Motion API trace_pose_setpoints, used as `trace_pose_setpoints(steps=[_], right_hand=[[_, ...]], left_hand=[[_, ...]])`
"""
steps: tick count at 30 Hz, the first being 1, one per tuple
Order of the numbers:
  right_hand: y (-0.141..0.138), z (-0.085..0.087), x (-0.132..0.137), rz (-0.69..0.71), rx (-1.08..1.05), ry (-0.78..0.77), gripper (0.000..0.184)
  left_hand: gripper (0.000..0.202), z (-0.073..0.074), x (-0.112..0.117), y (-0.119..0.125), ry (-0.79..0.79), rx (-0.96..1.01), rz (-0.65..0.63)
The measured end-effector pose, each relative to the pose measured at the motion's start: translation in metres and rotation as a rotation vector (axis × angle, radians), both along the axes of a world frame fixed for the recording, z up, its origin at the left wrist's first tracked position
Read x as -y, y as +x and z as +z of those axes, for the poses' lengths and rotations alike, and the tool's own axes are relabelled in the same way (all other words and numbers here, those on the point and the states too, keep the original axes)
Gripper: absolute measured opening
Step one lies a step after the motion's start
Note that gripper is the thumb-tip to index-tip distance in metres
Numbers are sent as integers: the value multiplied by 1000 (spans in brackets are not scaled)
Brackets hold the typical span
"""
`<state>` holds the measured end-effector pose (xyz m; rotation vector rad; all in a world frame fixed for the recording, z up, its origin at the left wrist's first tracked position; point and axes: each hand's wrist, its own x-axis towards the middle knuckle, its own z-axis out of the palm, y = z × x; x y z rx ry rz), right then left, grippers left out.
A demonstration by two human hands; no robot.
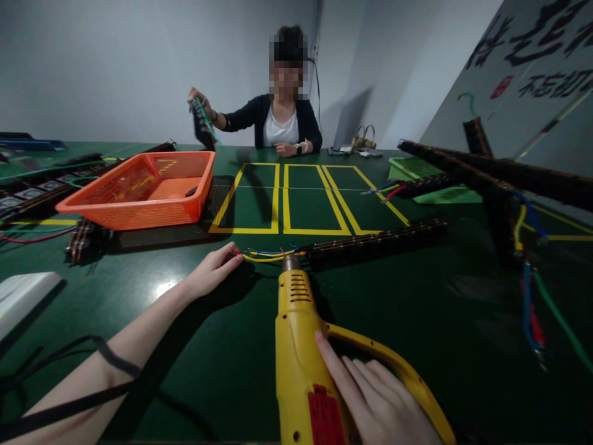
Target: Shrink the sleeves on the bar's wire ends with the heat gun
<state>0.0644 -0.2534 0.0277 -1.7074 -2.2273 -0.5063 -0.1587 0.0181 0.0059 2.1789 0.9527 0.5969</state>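
My right hand point(377, 398) grips a yellow heat gun point(301, 346) by its handle, fingers wrapped round it, nozzle pointing away at a bundle of coloured wires point(269, 253). The wires come out of the near end of a long dark sleeved harness point(375, 243) lying across the green table point(185, 346). My left hand point(215, 269) rests on the table at the wires' free ends, fingertips pinching them where they fan out.
An orange mesh basket point(143, 191) stands at the left. Yellow tape rectangles point(301, 198) mark the table's middle. More dark harnesses point(491, 167) with loose wires stick out at the right. A person opposite holds up another harness point(201, 123). A white box point(21, 296) lies at the far left.
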Motion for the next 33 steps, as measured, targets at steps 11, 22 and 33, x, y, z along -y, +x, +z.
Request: trace_pose_setpoints(steps=[11,22,33], right_hand=[[-64,-18,-21,-26,15,99,60],[-88,-13,-38,50,-102,41,65],[-53,-5,-21,112,-90,-154,75]], left_hand=[[41,-5,-7,5,-66,27,-16],[47,2,-11,-2,-89,63,-53],[48,6,-4,-1,-157,38,-55]])
